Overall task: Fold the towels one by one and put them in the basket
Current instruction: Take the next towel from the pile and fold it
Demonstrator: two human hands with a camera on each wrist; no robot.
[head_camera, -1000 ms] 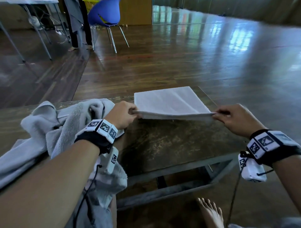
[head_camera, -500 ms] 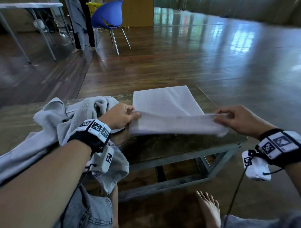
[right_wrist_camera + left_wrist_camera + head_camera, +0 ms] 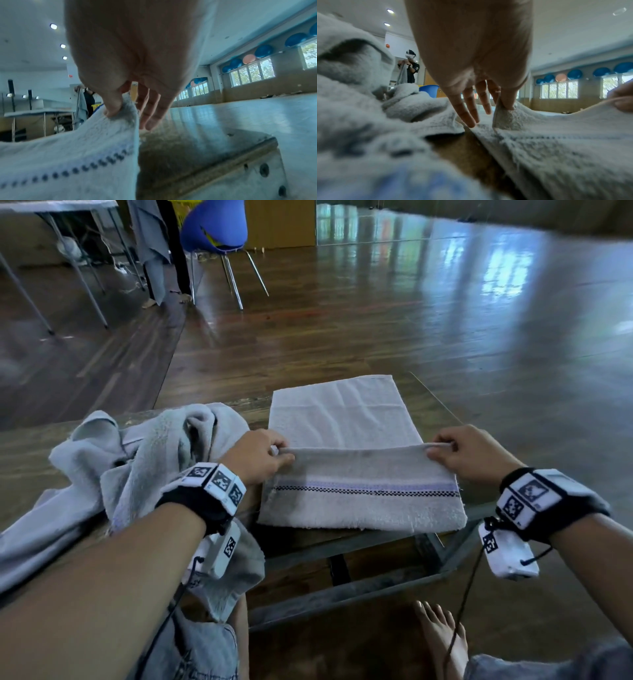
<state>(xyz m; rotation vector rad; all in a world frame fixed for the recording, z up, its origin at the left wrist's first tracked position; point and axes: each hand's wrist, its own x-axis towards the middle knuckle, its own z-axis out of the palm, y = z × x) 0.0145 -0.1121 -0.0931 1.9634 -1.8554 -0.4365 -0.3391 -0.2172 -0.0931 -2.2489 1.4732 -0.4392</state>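
A pale grey towel with a purple and black checked stripe lies on the low wooden table. Its near part is doubled over, stripe up, and its near edge overhangs the table front. My left hand pinches the left end of the raised fold between thumb and forefinger, the other fingers straight. My right hand pinches the right end the same way. No basket is in view.
A heap of crumpled grey towels covers the table's left side and spills onto my lap. My bare foot is on the wooden floor under the table's metal frame. A blue chair, a table and another person stand far back left.
Both hands have carried the towel's held edge from near the table front away from me, over the towel, turning the striped side up. The view has tilted down a little.
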